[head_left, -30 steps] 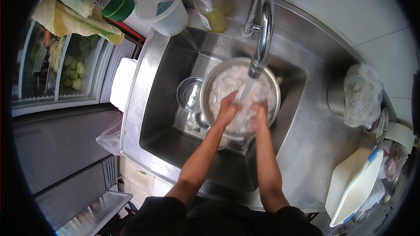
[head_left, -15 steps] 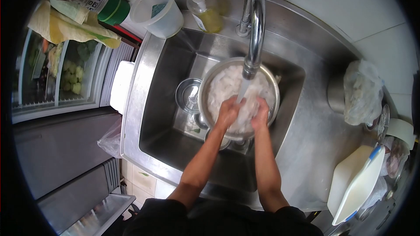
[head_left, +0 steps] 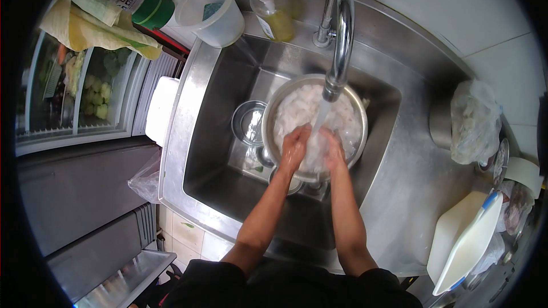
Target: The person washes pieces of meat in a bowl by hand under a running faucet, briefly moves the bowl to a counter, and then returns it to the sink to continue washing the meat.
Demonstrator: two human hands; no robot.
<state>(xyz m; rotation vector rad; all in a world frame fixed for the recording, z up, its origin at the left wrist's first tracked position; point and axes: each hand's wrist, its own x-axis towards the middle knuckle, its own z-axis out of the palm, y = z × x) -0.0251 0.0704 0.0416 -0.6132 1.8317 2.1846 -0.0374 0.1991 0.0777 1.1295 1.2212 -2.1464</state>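
A round metal bowl stands in the sink, filled with wet, pale pinkish-white pieces that look like raw meat or seafood; I cannot tell which. Water from the faucet runs down between my hands. My left hand is over the near left part of the bowl, its fingers curled in at the pieces, and what they hold is hidden. Opposite it, my right hand is at the pieces too, its fingers smeared by motion and splashing water.
Small metal bowls lie in the sink basin beside and under the big bowl. On the back ledge are a plastic tub and a soap pump bottle. A white container and a plastic bag sit at right.
My right hand has moved slightly left and up, its fingers now blurred. My left hand has shifted slightly. The water keeps running, and the whole view has moved a little.
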